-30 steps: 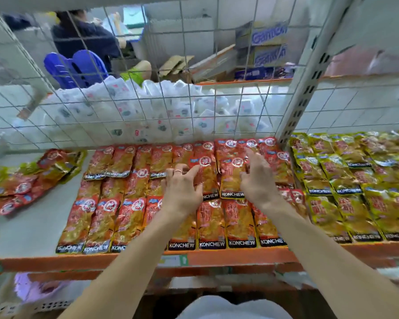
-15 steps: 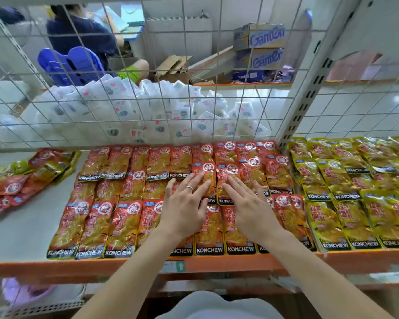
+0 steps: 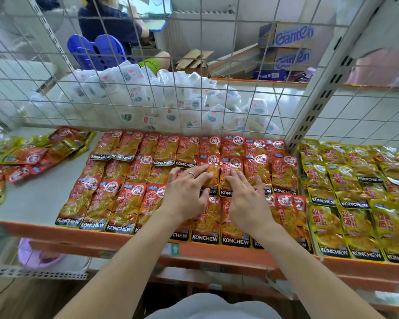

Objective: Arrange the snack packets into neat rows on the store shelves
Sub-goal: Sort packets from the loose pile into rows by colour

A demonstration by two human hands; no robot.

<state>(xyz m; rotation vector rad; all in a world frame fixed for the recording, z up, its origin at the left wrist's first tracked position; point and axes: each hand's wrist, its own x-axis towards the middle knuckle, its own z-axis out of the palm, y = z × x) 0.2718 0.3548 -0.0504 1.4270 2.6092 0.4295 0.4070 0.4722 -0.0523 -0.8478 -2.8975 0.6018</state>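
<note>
Red KONCHEW snack packets (image 3: 124, 203) lie in three overlapping rows on the grey shelf (image 3: 37, 196) with an orange front lip. My left hand (image 3: 186, 192), wearing a ring, rests flat on the middle row with fingers spread. My right hand (image 3: 247, 199) lies flat beside it, fingertips on a red middle-row packet (image 3: 232, 168). Neither hand grips anything. A loose heap of red and green packets (image 3: 30, 155) lies at the shelf's left end.
Yellow KONCHEW packets (image 3: 355, 192) fill the adjoining shelf on the right, past a white upright post (image 3: 318, 93). A wire grid (image 3: 194, 65) backs the shelf, with white packets (image 3: 161, 100) heaped behind it. A seated person (image 3: 111, 24) and cardboard boxes (image 3: 288, 44) are beyond.
Both hands came down from raised, curled poses at the back rows and now lie flat and close together on the middle row. The camera has moved nearer the shelf.
</note>
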